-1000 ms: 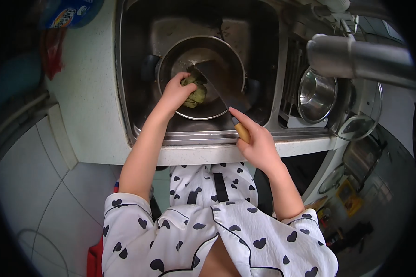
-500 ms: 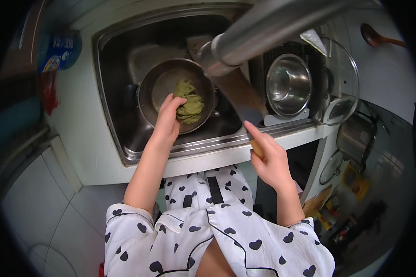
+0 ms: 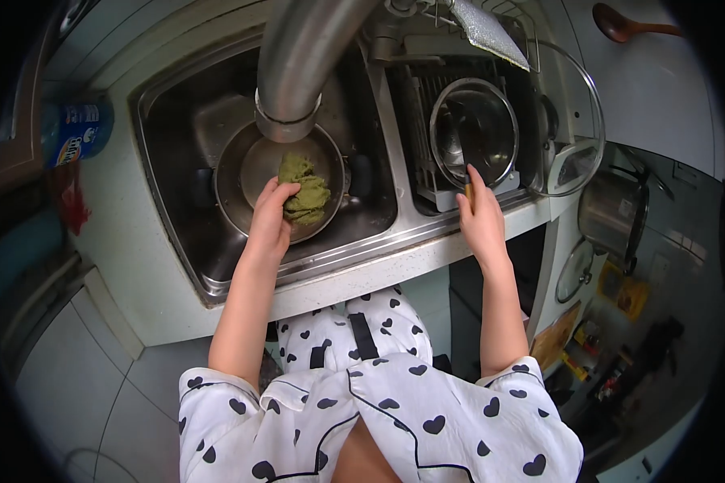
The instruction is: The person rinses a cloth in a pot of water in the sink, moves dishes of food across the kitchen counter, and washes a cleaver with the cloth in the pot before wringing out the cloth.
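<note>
My left hand (image 3: 273, 216) is closed on a clump of green leafy vegetable (image 3: 308, 200), held over a round metal pan (image 3: 238, 173) in the left sink basin. The pan's dark handles show at its sides. My right hand (image 3: 482, 211) grips the wooden handle of a knife (image 3: 468, 183) near the front rim of the right basin. The blade points away from me over a shiny metal bowl (image 3: 504, 121) and is hard to make out against it.
A thick metal pipe-like faucet (image 3: 298, 88) hangs over the left basin. A glass lid (image 3: 598, 121) stands right of the bowl, near a wire rack. A blue-labelled bottle (image 3: 79, 133) sits at the left; a wooden spoon (image 3: 616, 24) hangs at the upper right.
The view has turned rightward. My right hand has carried the knife from the pan over to the right basin's bowl. The green clump, still in my left hand, has been lifted up from the pan's lower part.
</note>
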Demonstrator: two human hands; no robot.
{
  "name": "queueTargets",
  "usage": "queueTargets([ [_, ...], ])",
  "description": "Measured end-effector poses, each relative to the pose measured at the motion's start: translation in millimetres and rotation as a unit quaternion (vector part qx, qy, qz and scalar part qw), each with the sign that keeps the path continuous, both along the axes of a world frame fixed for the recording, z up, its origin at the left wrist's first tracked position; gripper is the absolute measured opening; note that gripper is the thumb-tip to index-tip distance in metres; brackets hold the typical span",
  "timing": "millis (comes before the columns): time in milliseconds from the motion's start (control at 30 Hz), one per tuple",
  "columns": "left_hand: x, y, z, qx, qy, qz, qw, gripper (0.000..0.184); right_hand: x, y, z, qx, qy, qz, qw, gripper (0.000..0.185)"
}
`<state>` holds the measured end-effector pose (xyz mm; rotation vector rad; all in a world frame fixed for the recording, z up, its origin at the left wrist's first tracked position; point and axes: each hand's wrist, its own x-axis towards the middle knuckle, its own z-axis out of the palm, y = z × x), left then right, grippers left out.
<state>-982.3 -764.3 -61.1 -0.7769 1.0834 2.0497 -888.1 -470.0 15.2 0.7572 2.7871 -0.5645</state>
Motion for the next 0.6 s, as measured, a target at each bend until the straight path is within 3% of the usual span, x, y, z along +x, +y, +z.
queueTargets([
  [600,9.5,-15.9,-11.0,-0.02,-0.018,0.032,0.999,0.031,-12.8,-1.6,-29.7,0.057,0.001,0.019,0.998,0.047],
])
